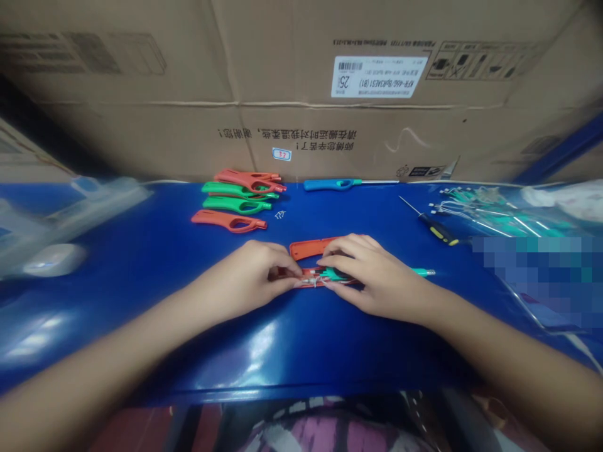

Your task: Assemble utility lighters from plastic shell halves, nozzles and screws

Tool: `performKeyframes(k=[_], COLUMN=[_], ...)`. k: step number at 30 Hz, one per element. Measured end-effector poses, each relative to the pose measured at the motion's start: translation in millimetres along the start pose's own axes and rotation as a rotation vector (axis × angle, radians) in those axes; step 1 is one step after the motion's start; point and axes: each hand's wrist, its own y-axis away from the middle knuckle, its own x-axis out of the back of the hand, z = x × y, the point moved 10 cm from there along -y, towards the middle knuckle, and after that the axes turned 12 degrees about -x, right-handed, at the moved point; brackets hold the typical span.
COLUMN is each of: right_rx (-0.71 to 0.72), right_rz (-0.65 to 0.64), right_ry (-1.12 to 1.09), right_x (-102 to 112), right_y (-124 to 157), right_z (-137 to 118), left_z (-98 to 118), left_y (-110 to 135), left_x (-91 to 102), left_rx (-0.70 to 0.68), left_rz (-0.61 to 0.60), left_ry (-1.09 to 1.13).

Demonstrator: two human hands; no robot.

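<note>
An opened orange lighter casing half (pixel 308 282) lies on the blue table between my hands, with a green inner part (pixel 333 274) and thin pale wires in it. My left hand (pixel 257 276) has thumb and fingers closed on the casing's left end. From the other side my right hand (pixel 377 276) grips the casing and green part, fingers behind and thumb in front. A green rod end with a metal tip (pixel 424 272) sticks out right of that hand. Just behind lies a second orange casing half (pixel 306 249), partly covered by my right fingers.
Orange and green lighter handles (pixel 230 220) are stacked at back left beside small screws (pixel 280 215). A blue long-neck lighter (pixel 332 184) lies by the cardboard wall (pixel 282 75). To the right are a screwdriver (pixel 438 230) and several wired green parts (pixel 499 210). A white object (pixel 55 260) sits left.
</note>
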Motion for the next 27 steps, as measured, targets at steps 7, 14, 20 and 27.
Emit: performKeyframes(k=[7,14,20,27], right_rx=[0.009,-0.002,-0.005,-0.014], right_rz=[-0.013,-0.01,-0.011,-0.019], right_ry=[0.002,0.016,0.015,0.008], right_x=[-4,-5,-4,-7], right_y=[0,0,0,-1], right_z=[2,2,2,4], left_z=[-1,-9,-13,-19], left_y=[0,2,1,1], left_x=[-0.3,-3.6,-4.9,-6.5], left_rx=[-0.012,0.053,0.093,0.178], left_rz=[0.032,0.038,0.037,0.012], left_ry=[-0.005,0.011,0.03,0.061])
